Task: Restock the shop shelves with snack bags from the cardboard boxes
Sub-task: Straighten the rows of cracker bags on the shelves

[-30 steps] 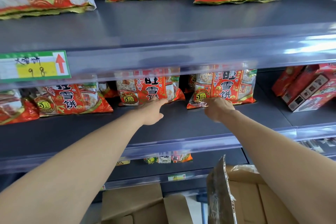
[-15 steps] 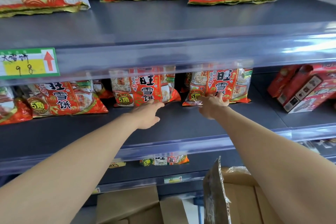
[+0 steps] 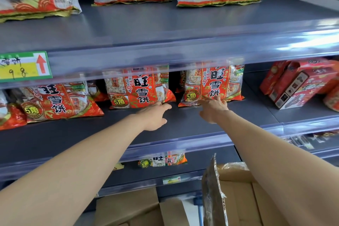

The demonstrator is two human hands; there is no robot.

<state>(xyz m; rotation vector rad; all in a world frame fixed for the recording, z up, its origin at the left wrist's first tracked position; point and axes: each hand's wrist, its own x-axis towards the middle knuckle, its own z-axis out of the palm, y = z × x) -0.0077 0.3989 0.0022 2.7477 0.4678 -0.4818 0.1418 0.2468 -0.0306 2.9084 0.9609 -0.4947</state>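
Shop aisle: grey metal shelving, a clear plastic rail (image 3: 201, 51) on each front edge. We look down at the middle shelf (image 3: 183, 124), with both bare arms reaching in.

Left hand (image 3: 154, 117): released, fingers straight, palm down low over the shelf. Its fingertips are at the bottom seam of the middle red bag (image 3: 139, 90) straight ahead of it. We cannot tell whether they touch the seam.

Right hand (image 3: 212, 109): released too, fingers spread, tips resting on the lower edge of the right red bag (image 3: 212, 84) just beyond it. Neither hand grasps anything.

Both bags stand upright towards the back of the shelf, a dark gap between them. A third red bag (image 3: 55, 102) leans well to the outside of the left hand, below the price tag (image 3: 23, 66). Red cartons (image 3: 300, 82) lie tipped well to the outside of the right hand. Under the right forearm is an open cardboard box (image 3: 236, 198); we cannot see its contents.

Our reading: the bags are placed and this is the squaring-up step.

Risks from here:
- A push low on the slick film could slide a bag's foot back and tip its top forward off the shelf.
- The bag tops are hidden behind the rail, so a snag there would go unseen.
- The right forearm, on pulling back, could catch the raised box flap (image 3: 212, 189).
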